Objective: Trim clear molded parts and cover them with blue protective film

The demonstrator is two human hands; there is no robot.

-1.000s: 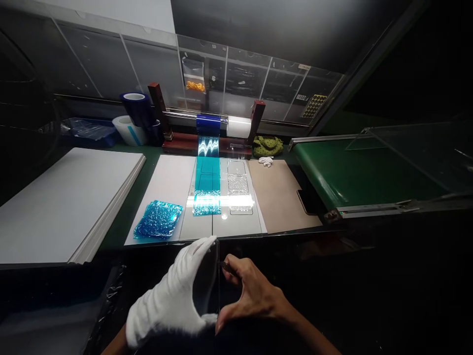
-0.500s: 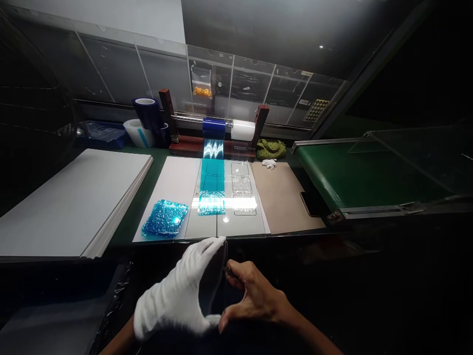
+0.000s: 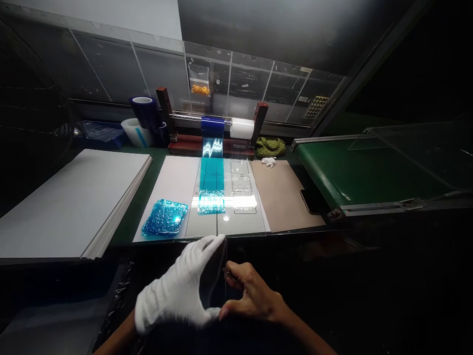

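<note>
My left hand (image 3: 181,286), in a white glove, grips a thin clear sheet (image 3: 225,254) by its edges between fingers and thumb. The sheet stands edge-on to me, just below the front edge of the bench. My right hand (image 3: 254,293) is bare and sits against the sheet's right side, its thumb touching the lower edge. Its index finger curls around a small, dark, shiny piece (image 3: 227,272), too small to name. Beyond the hands, blue film (image 3: 213,170) runs from a roll down onto a marked board (image 3: 201,227). Left of it lies a pile of blue film-covered pieces (image 3: 165,218).
White sheets (image 3: 77,197) are stacked at the left. Tape rolls (image 3: 136,132) stand behind them, beside the wooden roll holder (image 3: 260,123). Brown board (image 3: 284,197), a phone (image 3: 311,202) and a green conveyor belt (image 3: 369,172) are at the right. A green pouch (image 3: 270,147) lies behind.
Both hands hold almost the same pose, with only a slight shift of the right fingers on the sheet. The camera view has moved a little.
</note>
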